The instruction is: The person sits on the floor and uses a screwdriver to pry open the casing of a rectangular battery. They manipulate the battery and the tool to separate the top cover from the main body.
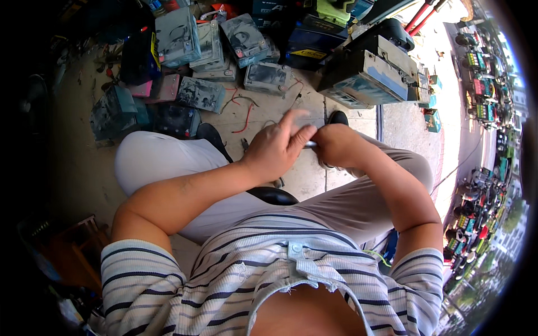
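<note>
Both my hands meet above the floor between my knees. My right hand (336, 141) is closed in a fist, and a small, pale, shiny piece (310, 144) pokes out on its left side; the rest of it is hidden, so its kind does not show. Just left of the fist, my left hand (274, 144) has its thumb and forefinger stretched apart, the fingertips smeared by motion. Its thumb tip lies close over the pale piece; I cannot tell whether it touches. Beyond the hands, a dusty grey battery (267, 77) lies on the floor.
More dusty batteries (178, 36) are heaped at the far left. A large battery-like case (364, 75) stands at the far right. Red wire pieces (243, 119) lie on the floor. A dark seat edge (273, 196) shows between my legs. Parked motorbikes (479, 193) line the right side.
</note>
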A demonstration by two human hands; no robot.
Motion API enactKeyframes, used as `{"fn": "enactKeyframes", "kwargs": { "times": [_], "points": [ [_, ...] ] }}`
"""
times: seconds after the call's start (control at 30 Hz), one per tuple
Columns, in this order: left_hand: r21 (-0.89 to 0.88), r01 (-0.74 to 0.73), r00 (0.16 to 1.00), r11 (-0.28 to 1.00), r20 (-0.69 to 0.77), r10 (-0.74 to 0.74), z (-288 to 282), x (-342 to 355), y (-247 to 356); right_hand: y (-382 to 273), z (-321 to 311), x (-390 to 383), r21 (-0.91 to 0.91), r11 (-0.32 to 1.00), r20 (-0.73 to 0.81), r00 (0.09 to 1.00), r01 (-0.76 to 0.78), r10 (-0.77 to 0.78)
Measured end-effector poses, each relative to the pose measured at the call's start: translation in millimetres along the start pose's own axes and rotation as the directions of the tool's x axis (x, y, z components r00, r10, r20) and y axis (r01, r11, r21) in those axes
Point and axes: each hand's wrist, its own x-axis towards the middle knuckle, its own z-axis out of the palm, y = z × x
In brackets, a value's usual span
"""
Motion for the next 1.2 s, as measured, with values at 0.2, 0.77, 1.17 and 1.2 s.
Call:
{"fn": "enactKeyframes", "kwargs": {
  "times": [0.2,0.77,1.17,1.2],
  "points": [
    [-0.122,-0.123,0.954,0.985,-0.288,0.083,-1.7,5.1,-6.1,20.2,-53.1,-13.0,0.278,0.957,-0.418,0.886,-0.087,0.202],
    [0.120,-0.085,0.964,0.989,0.259,0.052,18.9,-14.7,-13.7,55.4,-6.2,70.4,0.507,0.862,-0.602,0.722,0.017,0.340],
    [0.243,-0.043,0.936,0.969,0.348,-0.046,29.9,-19.5,-31.8,59.0,-4.9,101.9,0.429,0.898,-0.560,0.751,-0.098,0.349],
    [0.246,-0.041,0.935,0.968,0.350,-0.050,29.7,-20.0,-31.6,59.1,-3.9,101.9,0.417,0.903,-0.562,0.752,-0.103,0.345]
  ]
}}
